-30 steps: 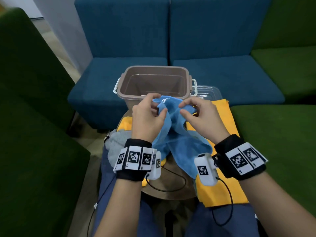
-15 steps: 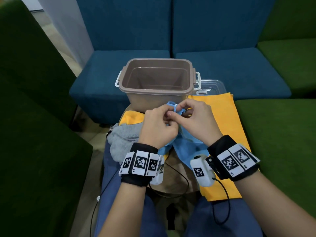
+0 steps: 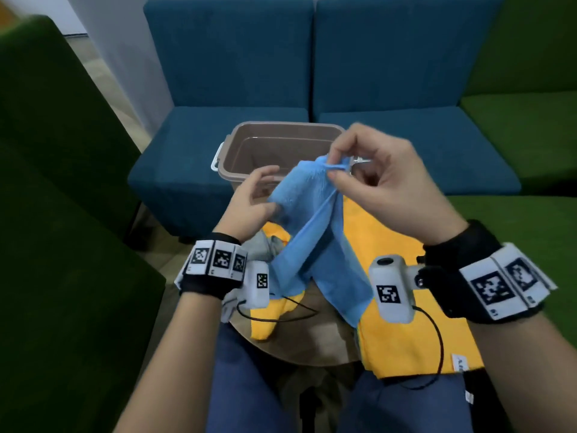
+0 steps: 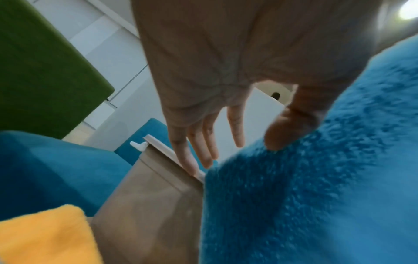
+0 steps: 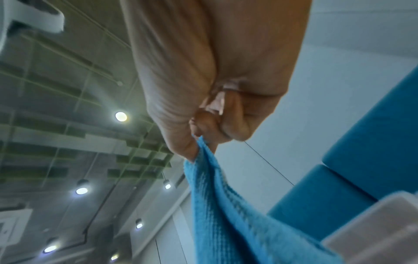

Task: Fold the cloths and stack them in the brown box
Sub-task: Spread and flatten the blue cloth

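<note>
Fingers point(image 3: 338, 151) of the right hand point(image 3: 387, 182) pinch a corner of the blue cloth point(image 3: 315, 242) between thumb and forefinger, lifting it above the round wooden table point(image 3: 315, 345); the right wrist view shows the same pinch, with the other fingers curled into the palm and the cloth point(image 5: 228, 205) hanging down from the fingertips. On the other side the left hand point(image 3: 249, 207) is loose, its fingers point(image 4: 203, 148) straight and slightly spread, the thumb resting against the fluffy face of the cloth point(image 4: 316, 178) without gripping it. From the pinch, the cloth drapes in two long folds toward the person's lap, its lower edge trailing over the orange cloth point(image 3: 402, 323) spread across the table. A grey cloth point(image 3: 265, 248) lies bunched at the table's left edge, partly hidden behind the left wrist. Beyond both hands, the brown box point(image 3: 249, 151) stands at the far side of the table with nothing visible inside it, white latches on its sides. Blue sofa seats point(image 3: 406, 135) fill the background, with green seats point(image 3: 515, 214) to the right and left. Tag-marked bands wrap both wrists
</note>
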The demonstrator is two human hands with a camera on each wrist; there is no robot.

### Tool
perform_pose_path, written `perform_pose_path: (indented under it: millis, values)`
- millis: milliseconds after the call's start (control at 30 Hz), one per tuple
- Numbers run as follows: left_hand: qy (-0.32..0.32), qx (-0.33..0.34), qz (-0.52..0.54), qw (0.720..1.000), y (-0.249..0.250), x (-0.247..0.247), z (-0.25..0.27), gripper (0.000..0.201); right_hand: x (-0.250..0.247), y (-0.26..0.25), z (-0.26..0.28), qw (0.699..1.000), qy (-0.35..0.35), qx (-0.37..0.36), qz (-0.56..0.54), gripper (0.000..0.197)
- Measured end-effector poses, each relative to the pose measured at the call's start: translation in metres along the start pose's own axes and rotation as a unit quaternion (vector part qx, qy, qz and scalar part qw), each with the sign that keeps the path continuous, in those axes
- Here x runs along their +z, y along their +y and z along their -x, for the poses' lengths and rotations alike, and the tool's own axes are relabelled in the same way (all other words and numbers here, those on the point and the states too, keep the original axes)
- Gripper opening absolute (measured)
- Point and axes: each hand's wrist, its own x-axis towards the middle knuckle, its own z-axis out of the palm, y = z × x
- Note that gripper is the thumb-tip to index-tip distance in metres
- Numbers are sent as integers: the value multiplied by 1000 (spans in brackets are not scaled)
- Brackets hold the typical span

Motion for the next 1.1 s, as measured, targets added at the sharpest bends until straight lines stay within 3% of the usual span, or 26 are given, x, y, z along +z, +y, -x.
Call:
perform_pose_path:
  millis: [133,267,367,500,600,700,800,867,1000,1100]
  values:
    - [-76,-5,72,995,29,-10,-2,85,-23,-9,-11,999,-22,-25,-3,6]
    - [-106,26,94,990,42,-13,2,65,-33,-3,-17,999,23,-41,6,5]
    - [-53,84,116,988,53,-15,4,52,-34,2,-22,995,90,-36,7,7]
    - [-30,151,41,987,67,-27,2,25,-35,13,-31,987,157,-15,35,6]
    - [-32,169,-10,985,76,-35,2,22,-40,21,-38,981,176,10,81,3]
    - [-17,191,3,981,82,-38,3,18,-42,29,-42,975,172,31,139,3]
    - [15,224,-81,971,86,-39,4,16,-43,31,-42,968,174,38,178,2]
    - [31,217,-132,967,87,-41,4,12,-44,31,-41,965,176,40,192,3]
    - [74,167,-215,959,85,-50,1,21,-44,31,-40,965,181,47,186,5]
    - [141,172,-267,938,90,-53,4,19,-42,26,-39,968,206,37,137,4]
